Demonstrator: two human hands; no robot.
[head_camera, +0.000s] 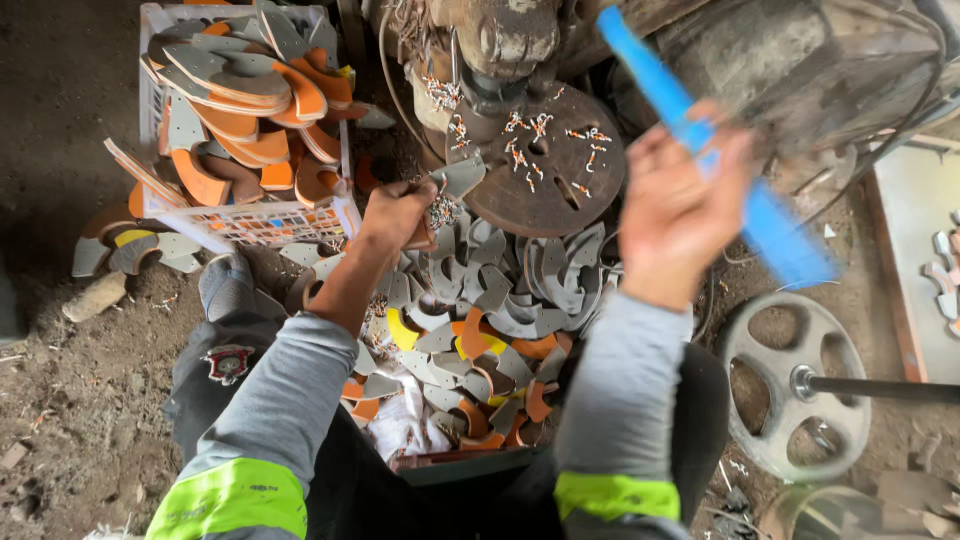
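Fingers of the left hand (397, 212) are curled tight around a small grey curved cut-out piece (458, 177). That piece pokes up and to the right from the fist, toward the round rusty metal disc (548, 160) of the old machine. Its far tip sits right at the edge of the disc.

Over on the other side, the right hand (680, 205) is up in the air and looks blurry. It grips a long flat blue plastic strip (715, 150). How the right fingers sit is hard to tell because of the blur, but they are closed on the strip. The long way of the strip runs from up on the left to down on the right, and it slants across above the machine.

So the left hand is the 1 nearer to the disc, and the disc lies just to its right. Little bits with orange and white on them lie scattered on the disc.

Below both hands is a big heap of grey and orange curved offcuts (480, 320). To the left, just beside the left hand, stands a white plastic crate (250, 222) piled with orange and grey flat sole shapes. A grey spoked metal wheel (795, 385) lies on the dirt at the right.
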